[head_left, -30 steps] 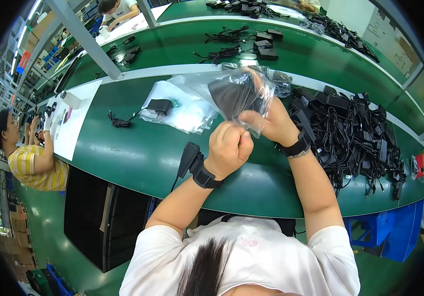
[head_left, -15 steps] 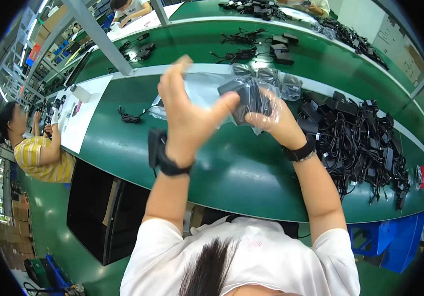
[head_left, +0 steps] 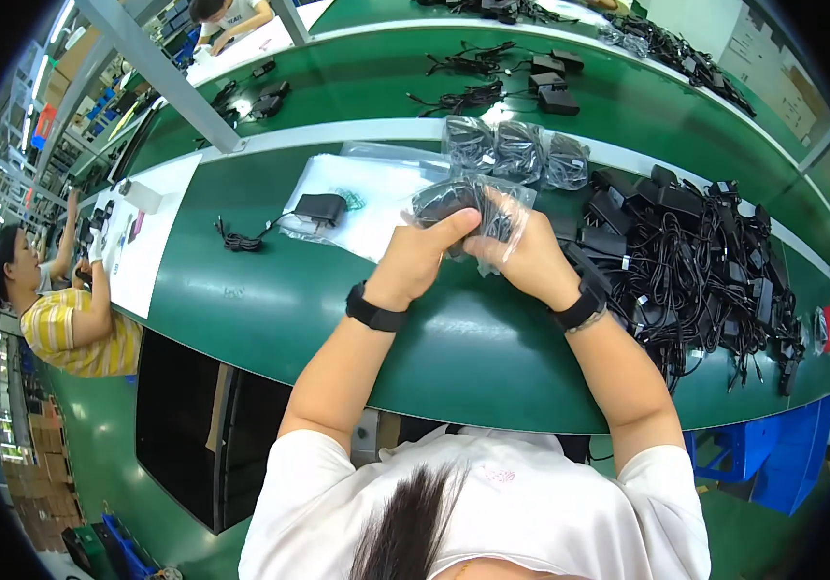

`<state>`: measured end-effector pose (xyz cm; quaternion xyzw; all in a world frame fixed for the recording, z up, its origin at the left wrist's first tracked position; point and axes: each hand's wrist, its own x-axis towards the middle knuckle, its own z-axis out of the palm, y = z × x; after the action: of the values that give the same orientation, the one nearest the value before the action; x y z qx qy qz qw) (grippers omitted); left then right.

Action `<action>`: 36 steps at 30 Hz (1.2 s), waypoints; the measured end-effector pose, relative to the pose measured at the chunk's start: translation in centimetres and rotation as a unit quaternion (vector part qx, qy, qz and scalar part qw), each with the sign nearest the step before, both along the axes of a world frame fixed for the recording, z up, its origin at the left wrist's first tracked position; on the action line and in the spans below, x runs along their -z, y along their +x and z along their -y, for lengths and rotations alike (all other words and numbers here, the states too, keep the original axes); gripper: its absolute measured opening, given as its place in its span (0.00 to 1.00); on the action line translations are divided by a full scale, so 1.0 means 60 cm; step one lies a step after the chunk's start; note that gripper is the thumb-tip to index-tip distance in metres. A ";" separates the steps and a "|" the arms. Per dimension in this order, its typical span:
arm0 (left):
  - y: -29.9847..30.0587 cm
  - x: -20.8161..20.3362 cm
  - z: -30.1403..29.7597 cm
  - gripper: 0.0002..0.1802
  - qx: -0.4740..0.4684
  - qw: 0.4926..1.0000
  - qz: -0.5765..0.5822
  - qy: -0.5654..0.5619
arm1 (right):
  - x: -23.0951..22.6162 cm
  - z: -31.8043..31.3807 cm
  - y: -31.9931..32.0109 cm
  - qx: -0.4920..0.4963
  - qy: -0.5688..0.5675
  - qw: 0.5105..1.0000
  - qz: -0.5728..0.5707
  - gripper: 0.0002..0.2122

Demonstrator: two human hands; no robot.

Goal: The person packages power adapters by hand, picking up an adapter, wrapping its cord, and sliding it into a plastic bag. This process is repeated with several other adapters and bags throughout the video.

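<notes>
A black power adapter with its cable (head_left: 444, 200) sits in a clear plastic bag, held over the green bench. My left hand (head_left: 415, 259) grips its near left side, thumb pressed across it. My right hand (head_left: 533, 256) is closed on the bag's right side, fingers curled over the plastic. Just left of the bagged adapter, a loose adapter (head_left: 320, 209) rests on a stack of flat clear bags (head_left: 367, 174), its cable coiled to the left. Right behind my hands stand several bagged adapters (head_left: 517, 153) in a row.
To the right spreads a large tangled pile of black adapters and cables (head_left: 686, 261). A pale rail (head_left: 396, 130) runs behind the bench, with more adapters (head_left: 550, 85) beyond. On the left, a person in a yellow striped top (head_left: 77, 329) works beside a white sheet (head_left: 159, 251).
My left hand has come down from its raised, spread position and closed on the bagged adapter. The loose adapter and flat bags it covered now show. The bagged adapter has shifted slightly left and down.
</notes>
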<state>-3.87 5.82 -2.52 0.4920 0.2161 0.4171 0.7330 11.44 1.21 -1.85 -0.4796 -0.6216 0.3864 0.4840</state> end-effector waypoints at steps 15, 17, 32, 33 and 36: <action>0.010 0.027 0.032 0.13 -0.040 0.982 0.101 -0.157 | 0.033 -0.003 -0.019 -0.037 0.152 0.982 0.105 0.27; 0.008 0.032 0.029 0.12 -0.048 0.983 0.089 -0.154 | 0.029 0.000 -0.027 -0.018 0.144 0.976 0.160 0.28; -0.006 0.033 0.017 0.11 -0.061 0.949 0.199 -0.235 | 0.016 -0.009 0.001 -0.057 0.110 0.992 -0.005 0.23; -0.007 0.029 0.018 0.11 -0.077 0.944 0.205 -0.246 | 0.013 -0.007 0.002 -0.044 0.110 0.993 0.005 0.21; -0.028 0.032 -0.003 0.10 -0.114 0.939 0.219 -0.241 | 0.019 -0.010 0.006 0.003 0.199 0.978 0.068 0.20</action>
<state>-5.58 6.00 -4.46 0.1689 0.1992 0.5309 0.8062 11.77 1.80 -3.01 -0.4009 -0.7161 0.2196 0.5275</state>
